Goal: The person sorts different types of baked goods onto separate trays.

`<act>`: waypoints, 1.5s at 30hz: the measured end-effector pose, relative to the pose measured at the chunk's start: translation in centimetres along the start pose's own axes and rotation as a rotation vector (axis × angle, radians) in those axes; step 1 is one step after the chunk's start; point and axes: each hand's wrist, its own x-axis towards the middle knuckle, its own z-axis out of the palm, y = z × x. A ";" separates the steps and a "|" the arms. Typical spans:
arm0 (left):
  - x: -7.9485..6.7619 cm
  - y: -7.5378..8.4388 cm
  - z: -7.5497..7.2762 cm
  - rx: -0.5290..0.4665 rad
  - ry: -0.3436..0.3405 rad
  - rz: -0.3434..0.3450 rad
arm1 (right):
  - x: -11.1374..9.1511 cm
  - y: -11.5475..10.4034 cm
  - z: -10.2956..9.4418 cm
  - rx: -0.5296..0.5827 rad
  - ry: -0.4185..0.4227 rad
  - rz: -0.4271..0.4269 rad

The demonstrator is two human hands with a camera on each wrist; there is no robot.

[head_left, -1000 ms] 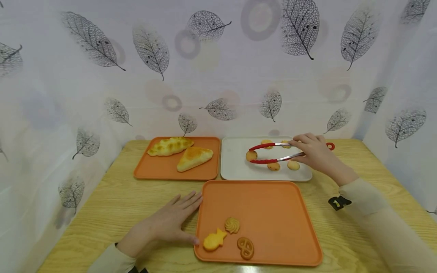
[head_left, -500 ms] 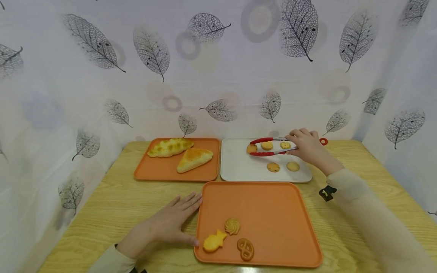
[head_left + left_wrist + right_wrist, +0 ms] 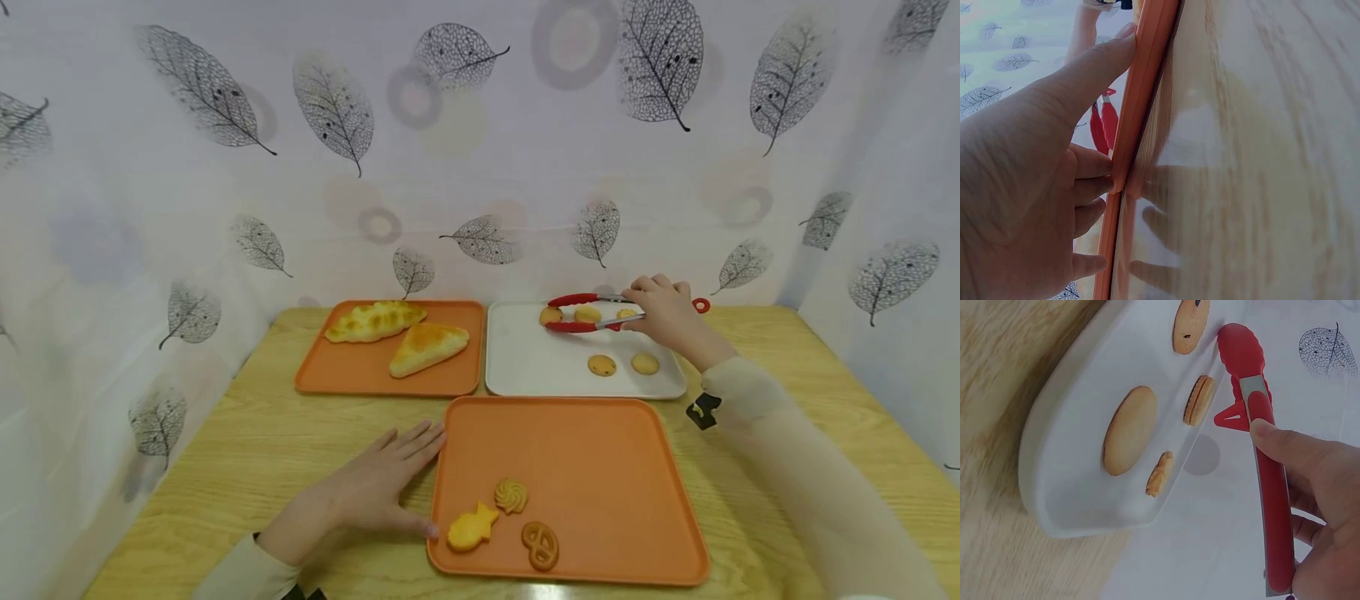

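My right hand (image 3: 663,310) grips metal tongs (image 3: 1270,487) with red tips, over the back of the white tray (image 3: 525,371). The tongs' red tips stand either side of a round cookie (image 3: 551,316) at that tray's back left; whether they touch it I cannot tell. In the right wrist view the tips hide that cookie. My left hand (image 3: 367,483) lies beside the front orange tray (image 3: 592,467), fingers extended, fingertips and thumb touching its left rim. A fish-shaped cookie (image 3: 471,529), a swirl cookie (image 3: 511,496) and a pretzel (image 3: 540,546) lie on this tray.
More cookies share the white tray: a sandwich cookie (image 3: 1199,401), a plain oval one (image 3: 1130,430), a small ridged one (image 3: 1160,475) and a speckled one (image 3: 602,365). Left of it, another orange tray (image 3: 337,379) bears a braided bread (image 3: 375,322) and a triangular bread (image 3: 429,349).
My right hand has moved back and slightly left with the tongs. The cookie between their tips has shifted toward the tray's back edge. My left hand has stayed put.
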 end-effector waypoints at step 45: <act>-0.1 0.1 -0.3 -0.002 -0.007 0.001 | -6.6 -1.7 0.4 0.202 0.218 -0.113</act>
